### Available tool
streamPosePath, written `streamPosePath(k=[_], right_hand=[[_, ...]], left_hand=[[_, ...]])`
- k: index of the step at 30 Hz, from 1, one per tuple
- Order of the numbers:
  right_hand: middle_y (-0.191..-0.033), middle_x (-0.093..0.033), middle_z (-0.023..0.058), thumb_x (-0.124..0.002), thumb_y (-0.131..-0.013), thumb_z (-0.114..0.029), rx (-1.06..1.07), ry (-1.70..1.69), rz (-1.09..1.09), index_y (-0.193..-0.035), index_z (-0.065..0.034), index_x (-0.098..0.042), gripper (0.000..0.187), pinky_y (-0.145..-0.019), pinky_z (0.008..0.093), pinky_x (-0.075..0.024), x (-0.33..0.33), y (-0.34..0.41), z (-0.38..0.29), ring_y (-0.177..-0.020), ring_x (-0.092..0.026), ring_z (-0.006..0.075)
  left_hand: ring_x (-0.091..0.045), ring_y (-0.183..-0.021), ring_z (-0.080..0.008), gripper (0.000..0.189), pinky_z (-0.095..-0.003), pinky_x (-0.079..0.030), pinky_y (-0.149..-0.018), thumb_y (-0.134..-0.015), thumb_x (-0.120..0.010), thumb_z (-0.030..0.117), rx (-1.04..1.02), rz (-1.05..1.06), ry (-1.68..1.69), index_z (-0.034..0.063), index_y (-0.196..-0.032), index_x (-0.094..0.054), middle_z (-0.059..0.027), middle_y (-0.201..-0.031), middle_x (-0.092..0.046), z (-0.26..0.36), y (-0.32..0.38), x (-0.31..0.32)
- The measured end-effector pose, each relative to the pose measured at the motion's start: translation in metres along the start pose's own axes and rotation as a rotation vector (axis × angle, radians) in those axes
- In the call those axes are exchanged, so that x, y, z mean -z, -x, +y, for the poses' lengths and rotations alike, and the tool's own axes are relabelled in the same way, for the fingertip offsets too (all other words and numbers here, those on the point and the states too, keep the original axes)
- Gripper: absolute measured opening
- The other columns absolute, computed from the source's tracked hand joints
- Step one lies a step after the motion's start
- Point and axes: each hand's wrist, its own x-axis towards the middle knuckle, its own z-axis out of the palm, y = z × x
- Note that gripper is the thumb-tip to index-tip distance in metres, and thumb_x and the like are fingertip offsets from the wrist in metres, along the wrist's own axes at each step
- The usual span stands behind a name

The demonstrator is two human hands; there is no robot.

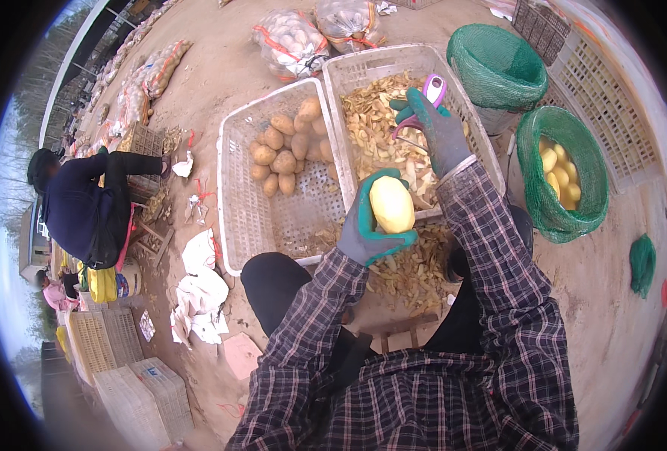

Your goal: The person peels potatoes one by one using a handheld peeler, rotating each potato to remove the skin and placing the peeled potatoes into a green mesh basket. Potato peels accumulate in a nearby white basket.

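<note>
My left hand (367, 220), in a grey and green work glove, is closed around a peeled potato (392, 204), pale yellow all over the side that shows. Up and to the right, my right hand (437, 132), gloved alike, holds a peeler with a purple and white handle (434, 90) over a crate of potato peels (375, 121). Left of that crate, unpeeled brown potatoes (284, 162) lie in a white plastic crate (232, 186). At the right, peeled potatoes (561, 175) sit in liquid in a bucket lined with green netting (564, 225).
A second bucket with green netting (494, 84) stands beyond. Bagged potatoes (291, 42) lie behind the crates. Peels (412, 270) cover the ground between my legs. A person (91, 197) sits at the left by stacked crates (141, 394). White sacks (201, 293) lie on the ground.
</note>
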Motion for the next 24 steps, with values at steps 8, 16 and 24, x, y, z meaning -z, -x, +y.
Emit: streamPosePath(k=[8,16,24], right_hand=[[-0.115,-0.06,0.0223,-0.057,-0.093,-0.034,-0.154,-0.038,-0.213,-0.13,-0.0057,-0.05,0.047,-0.088,0.033,-0.0505,0.029,0.02,0.019,-0.102,-0.062,0.0262],[-0.091,-0.061,0.0067,-0.055,-0.094,-0.033,-0.623,-0.262,-0.222,-0.127,-0.0112,-0.048,0.04,-0.095,0.0498,-0.0483,-0.045,0.087,0.024,-0.101,-0.062,0.0317],[-0.102,-0.06,0.009,-0.052,-0.095,-0.028,-0.482,-0.348,-0.255,-0.12,-0.0068,-0.049,0.034,-0.095,0.0398,-0.0506,-0.036,0.057,0.028,-0.106,-0.059,0.0265]], left_hand=[[-0.052,-0.115,-0.0229,0.071,-0.0392,-0.046,-0.096,-0.08,-0.068,0.005,0.028,0.282,0.751,0.0087,-0.14,-0.031,-0.011,-0.127,-0.05,-0.011,-0.009,0.021],[-0.054,-0.106,-0.0184,0.067,-0.0352,-0.049,-0.09,-0.073,-0.076,0.006,-0.148,0.615,0.655,0.0096,-0.129,-0.039,-0.0062,-0.114,-0.053,-0.005,-0.011,0.049],[-0.052,-0.109,-0.0177,0.075,-0.0331,-0.046,-0.093,-0.067,-0.083,0.02,-0.179,0.596,0.329,0.0075,-0.127,-0.04,-0.0066,-0.115,-0.052,-0.011,-0.022,0.051]])
